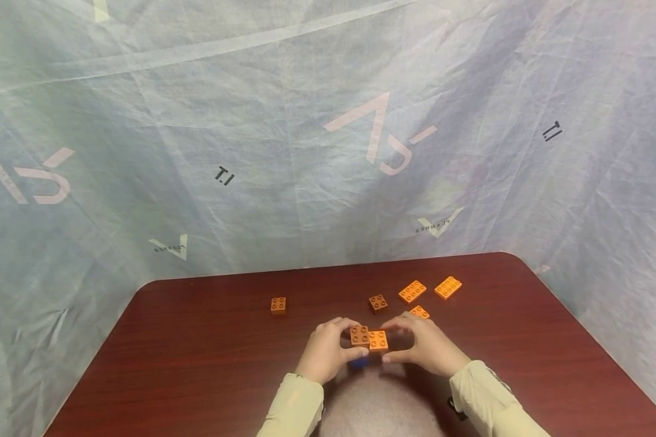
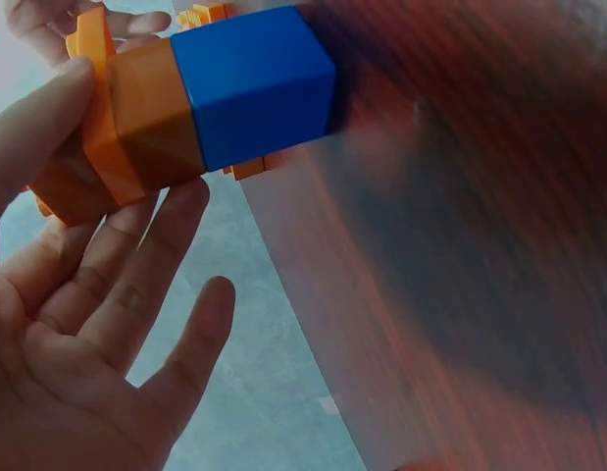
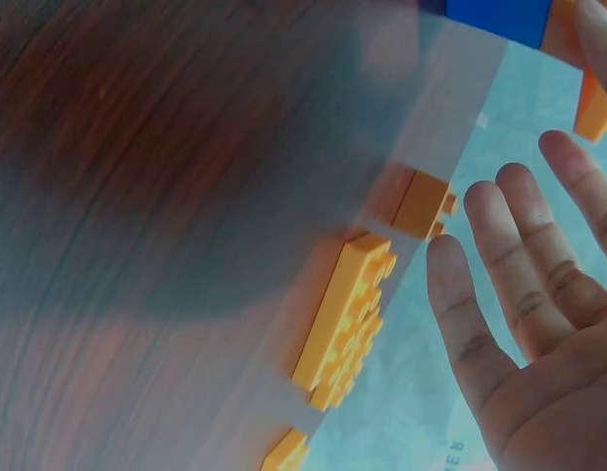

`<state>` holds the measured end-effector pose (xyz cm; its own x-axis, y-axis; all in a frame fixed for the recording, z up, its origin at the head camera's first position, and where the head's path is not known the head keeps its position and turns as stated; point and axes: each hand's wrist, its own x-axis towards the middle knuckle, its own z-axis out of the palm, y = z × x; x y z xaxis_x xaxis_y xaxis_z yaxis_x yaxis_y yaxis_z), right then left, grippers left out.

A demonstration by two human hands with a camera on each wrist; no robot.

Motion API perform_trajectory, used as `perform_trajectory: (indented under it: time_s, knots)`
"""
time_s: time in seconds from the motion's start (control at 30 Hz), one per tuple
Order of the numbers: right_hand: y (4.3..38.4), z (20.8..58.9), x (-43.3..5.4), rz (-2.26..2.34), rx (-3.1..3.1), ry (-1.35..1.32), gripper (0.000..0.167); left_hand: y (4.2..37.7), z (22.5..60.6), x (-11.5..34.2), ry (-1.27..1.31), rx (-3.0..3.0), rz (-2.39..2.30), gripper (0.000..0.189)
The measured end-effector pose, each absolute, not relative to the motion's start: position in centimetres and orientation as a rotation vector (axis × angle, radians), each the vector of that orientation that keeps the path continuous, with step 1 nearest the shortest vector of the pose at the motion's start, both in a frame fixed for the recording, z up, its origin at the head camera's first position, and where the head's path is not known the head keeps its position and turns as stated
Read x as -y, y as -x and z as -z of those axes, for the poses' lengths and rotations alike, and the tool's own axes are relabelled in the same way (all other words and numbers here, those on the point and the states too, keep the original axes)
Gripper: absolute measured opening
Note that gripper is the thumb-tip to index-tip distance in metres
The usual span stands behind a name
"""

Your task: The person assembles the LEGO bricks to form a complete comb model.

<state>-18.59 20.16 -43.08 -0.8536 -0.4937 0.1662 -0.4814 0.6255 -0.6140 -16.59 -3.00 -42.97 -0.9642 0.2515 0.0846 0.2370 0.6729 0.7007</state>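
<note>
A small stack stands between both hands at the table's front middle. Lowest is a blue brick [image 2: 256, 88], with a brown brick [image 2: 156, 118] on it. Above that lies a thin orange brick [image 1: 379, 342], jutting to the right, and a second brown brick [image 1: 359, 334] caps its left part. My left hand [image 1: 328, 349] grips the upper stack between thumb and fingers from the left. Around the jutting orange end, my right hand [image 1: 430, 345] is spread, thumb and index finger beside it, with its other fingers [image 3: 494, 235] extended.
Beyond the hands, two long orange bricks [image 1: 412, 292] lie at the back right of the table [image 1: 197, 346]. Closer in are a brown brick [image 1: 378, 303] and a shorter orange brick [image 1: 420, 312] partly behind the right hand. Another brown brick [image 1: 278, 305] sits left.
</note>
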Motion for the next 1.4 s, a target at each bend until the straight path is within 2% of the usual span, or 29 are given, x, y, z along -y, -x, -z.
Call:
perform_trajectory:
  time_s: [0.77,1.4]
  knots:
    - [19.3,43.3,-23.1,1.078,-2.957,0.738,0.039,16.4,43.1,3.1,-0.380,-2.815,-1.295,0.043]
    - [20.8,44.3,-25.1,1.014,-3.064,0.511,0.046,16.4,43.2,3.1,-0.361,-2.808,-1.309,0.043]
